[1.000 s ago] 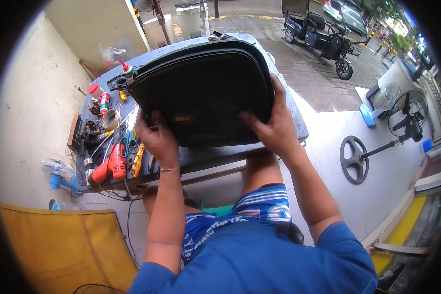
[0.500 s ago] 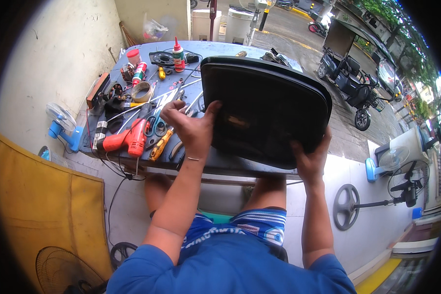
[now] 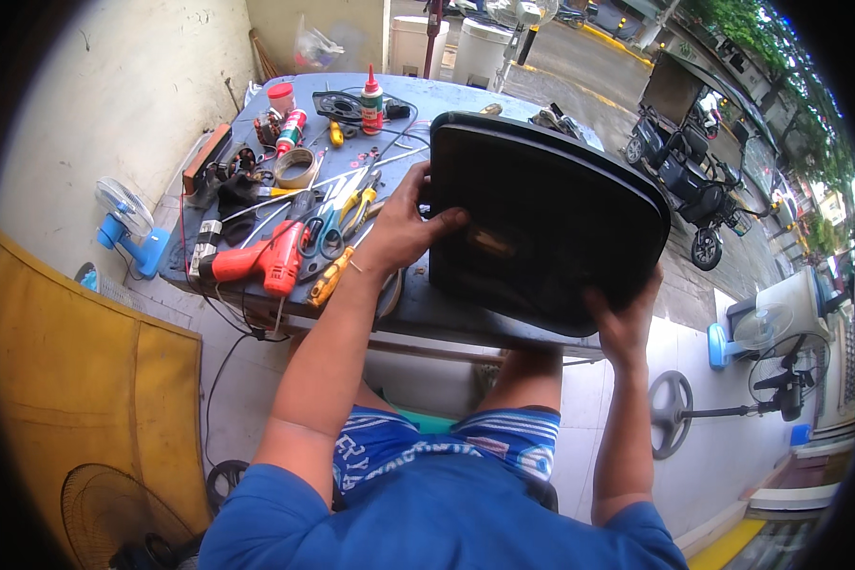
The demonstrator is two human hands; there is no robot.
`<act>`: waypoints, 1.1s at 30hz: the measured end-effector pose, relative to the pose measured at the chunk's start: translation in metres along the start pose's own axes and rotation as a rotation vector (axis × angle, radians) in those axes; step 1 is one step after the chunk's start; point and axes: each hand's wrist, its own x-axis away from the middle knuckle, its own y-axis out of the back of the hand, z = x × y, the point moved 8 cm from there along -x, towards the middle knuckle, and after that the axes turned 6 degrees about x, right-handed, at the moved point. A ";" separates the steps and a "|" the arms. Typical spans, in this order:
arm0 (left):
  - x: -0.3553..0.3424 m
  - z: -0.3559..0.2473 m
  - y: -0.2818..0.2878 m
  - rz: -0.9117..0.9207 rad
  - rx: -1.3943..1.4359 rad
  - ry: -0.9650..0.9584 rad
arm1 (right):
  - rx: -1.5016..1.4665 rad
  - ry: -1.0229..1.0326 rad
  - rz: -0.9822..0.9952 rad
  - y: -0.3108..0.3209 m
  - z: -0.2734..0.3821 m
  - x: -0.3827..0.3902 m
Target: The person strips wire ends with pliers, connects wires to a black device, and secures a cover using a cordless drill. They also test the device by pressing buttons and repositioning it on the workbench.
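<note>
A large black rounded-rectangular plastic piece [image 3: 551, 256], seen from its shallow hollow side, is held tilted above the front of the worktable. My left hand [image 3: 411, 223] grips its left edge, the thumb lying over the face and the fingers partly hidden behind. At the lower right corner my right hand [image 3: 627, 318] clasps it the same way, thumb in front. Just left of my left hand on the table lie yellow-handled pliers [image 3: 356, 207], blue-handled scissors [image 3: 331, 237], a yellow-handled screwdriver [image 3: 331, 276] and a red heat-gun-like power tool [image 3: 274, 258].
The blue worktable [image 3: 256, 109] also bears a roll of tape [image 3: 296, 168], a red-capped glue bottle [image 3: 371, 104] and loose cables. A small blue fan [image 3: 128, 223] stands at the left wall. Yellow panel [image 3: 95, 380] lower left; round fan stand base [image 3: 672, 413] on the right floor.
My left hand, which had its fingers raised off the edge, now wraps around the black piece's left side. The view has shifted slightly, while my right hand keeps its hold.
</note>
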 end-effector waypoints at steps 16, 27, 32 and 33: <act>0.021 0.007 -0.007 0.212 -0.454 -0.078 | 0.055 0.113 -0.089 0.016 0.059 -0.073; 0.057 -0.006 0.001 -0.177 -0.763 -0.433 | 0.082 0.109 -0.091 0.019 0.048 -0.069; 0.122 0.025 -0.024 -0.382 -0.470 -0.013 | 0.108 0.068 -0.089 0.021 0.044 -0.068; 0.125 0.030 -0.030 -0.374 -0.471 0.000 | 0.098 0.098 -0.082 0.021 0.046 -0.068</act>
